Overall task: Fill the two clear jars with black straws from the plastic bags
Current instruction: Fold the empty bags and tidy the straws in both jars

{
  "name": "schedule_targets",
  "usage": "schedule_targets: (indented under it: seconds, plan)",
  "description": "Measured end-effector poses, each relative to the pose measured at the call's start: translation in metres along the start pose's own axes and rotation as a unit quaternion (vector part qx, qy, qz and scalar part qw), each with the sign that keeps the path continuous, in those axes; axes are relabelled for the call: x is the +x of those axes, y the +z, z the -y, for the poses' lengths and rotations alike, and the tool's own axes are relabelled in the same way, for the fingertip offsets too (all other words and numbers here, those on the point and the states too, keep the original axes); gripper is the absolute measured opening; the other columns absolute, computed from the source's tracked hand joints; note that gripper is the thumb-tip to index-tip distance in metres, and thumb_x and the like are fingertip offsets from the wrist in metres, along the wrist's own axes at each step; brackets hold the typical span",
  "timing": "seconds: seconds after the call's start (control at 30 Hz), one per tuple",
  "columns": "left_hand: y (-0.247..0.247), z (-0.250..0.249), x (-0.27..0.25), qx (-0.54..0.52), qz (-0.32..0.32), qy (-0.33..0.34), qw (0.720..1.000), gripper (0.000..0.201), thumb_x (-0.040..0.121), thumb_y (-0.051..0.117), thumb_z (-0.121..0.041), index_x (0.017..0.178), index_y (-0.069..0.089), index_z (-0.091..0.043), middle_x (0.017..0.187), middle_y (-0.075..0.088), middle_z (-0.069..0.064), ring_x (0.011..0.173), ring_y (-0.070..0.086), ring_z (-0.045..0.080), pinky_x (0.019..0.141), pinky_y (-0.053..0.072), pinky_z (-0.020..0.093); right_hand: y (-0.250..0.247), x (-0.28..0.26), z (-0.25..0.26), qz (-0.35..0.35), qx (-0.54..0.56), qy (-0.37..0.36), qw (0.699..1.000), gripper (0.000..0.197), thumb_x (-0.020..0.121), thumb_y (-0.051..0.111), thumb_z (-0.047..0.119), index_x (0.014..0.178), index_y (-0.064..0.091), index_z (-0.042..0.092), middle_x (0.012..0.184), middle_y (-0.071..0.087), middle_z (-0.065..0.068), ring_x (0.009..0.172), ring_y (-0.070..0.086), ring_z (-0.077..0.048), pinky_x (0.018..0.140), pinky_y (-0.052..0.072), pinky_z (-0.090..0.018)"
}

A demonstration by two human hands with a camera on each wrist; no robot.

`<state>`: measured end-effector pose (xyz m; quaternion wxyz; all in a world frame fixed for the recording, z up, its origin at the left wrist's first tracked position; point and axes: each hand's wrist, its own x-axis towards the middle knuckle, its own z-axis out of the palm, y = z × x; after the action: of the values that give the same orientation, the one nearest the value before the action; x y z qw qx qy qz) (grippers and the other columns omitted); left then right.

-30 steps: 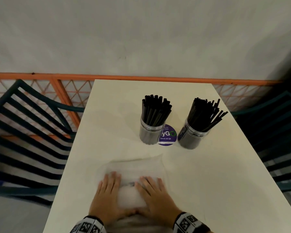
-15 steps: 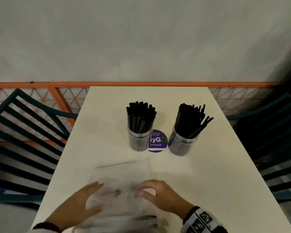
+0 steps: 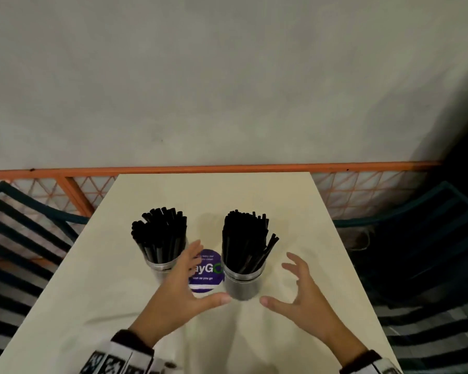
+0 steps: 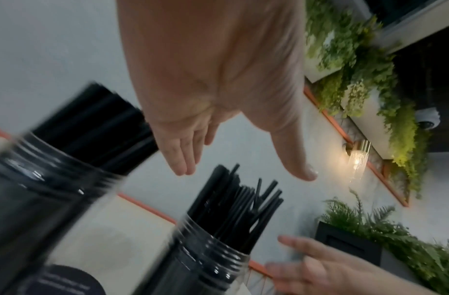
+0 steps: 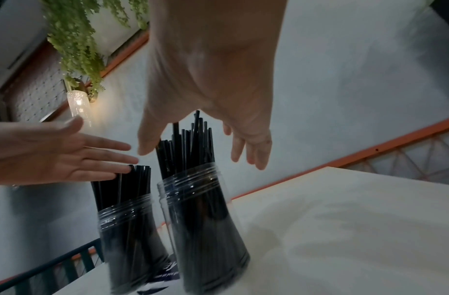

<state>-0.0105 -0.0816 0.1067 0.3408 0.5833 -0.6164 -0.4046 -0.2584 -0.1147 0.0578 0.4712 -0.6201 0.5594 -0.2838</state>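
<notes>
Two clear jars stand on the cream table, both packed with upright black straws: the left jar [image 3: 162, 268] and the right jar [image 3: 243, 282]. My left hand [image 3: 192, 284] is open between the jars, its fingers over a purple sticker and its thumb near the right jar's base. To the right of that jar my right hand [image 3: 295, 290] is open with spread fingers. Neither hand touches it. In the right wrist view the right jar [image 5: 205, 219] sits under my right hand [image 5: 205, 79], and my left hand [image 5: 66, 155] reaches in near the left jar [image 5: 127, 229]. No plastic bag shows clearly.
A round purple sticker [image 3: 208, 273] lies on the table [image 3: 295, 211] between the jars. Dark slatted chairs stand at the left [image 3: 16, 238] and the right [image 3: 430, 238]. An orange rail [image 3: 227, 168] with lattice runs along the grey wall behind.
Both hands left the plastic bag at the table's near edge and moved forward to either side of the right jar. The bag no longer shows, and the head view has come closer.
</notes>
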Motion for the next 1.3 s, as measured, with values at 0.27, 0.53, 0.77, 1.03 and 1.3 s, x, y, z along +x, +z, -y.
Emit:
schedule_targets:
  seconds: [0.27,0.53,0.77,1.03,1.3]
  plan:
    - [0.046,-0.004,0.076,-0.077,0.03,-0.05,0.995,0.148,0.035,0.084,-0.054,0.143,-0.014,-0.026,0.144,0.023,-0.01,0.134,0.029,0.009,0.105,0.031,0.02,0.014,0.072,0.033,0.079,0.03,-0.155,0.984,0.106,0.052,0.085,0.047,0.131,0.014,0.047,0.13,0.037,0.029,0.121,0.039,0.016,0.103,0.034,-0.01]
    - [0.061,0.006,0.103,-0.141,-0.063,0.022,0.988,0.09,0.058,0.085,-0.028,0.129,0.03,-0.031,0.122,0.05,-0.015,0.116,0.047,-0.006,0.09,0.042,0.007,0.037,0.096,0.042,-0.016,0.032,-0.153,0.988,0.059,0.069,0.07,0.033,0.113,0.032,0.041,0.105,0.05,0.026,0.099,0.057,-0.005,0.072,0.042,-0.001]
    - [0.044,0.022,0.103,-0.154,-0.002,0.038,0.987,0.123,0.042,0.084,-0.056,0.141,0.013,-0.036,0.139,0.038,-0.009,0.131,0.038,0.005,0.11,0.033,0.029,0.021,0.092,0.016,0.012,0.066,-0.113,0.991,0.113,0.049,0.088,0.04,0.139,0.02,0.038,0.141,0.041,0.01,0.127,0.043,0.0,0.106,0.04,-0.023]
    - [0.053,0.021,0.115,-0.132,0.022,0.041,0.99,0.11,0.05,0.086,-0.04,0.135,0.016,-0.044,0.128,0.043,-0.022,0.124,0.042,-0.005,0.105,0.036,0.02,0.037,0.103,0.028,-0.006,-0.013,-0.143,0.99,0.087,0.057,0.078,0.055,0.128,0.029,0.052,0.13,0.047,0.017,0.125,0.046,-0.011,0.111,0.03,-0.053]
    - [0.061,0.019,0.112,-0.138,-0.049,0.075,0.986,0.073,0.064,0.082,-0.024,0.118,0.036,-0.043,0.121,0.049,-0.018,0.115,0.046,-0.011,0.091,0.037,0.004,0.038,0.101,0.039,-0.02,-0.002,-0.148,0.989,0.061,0.059,0.07,0.044,0.099,0.032,0.072,0.104,0.051,0.038,0.103,0.053,0.005,0.108,0.031,-0.057]
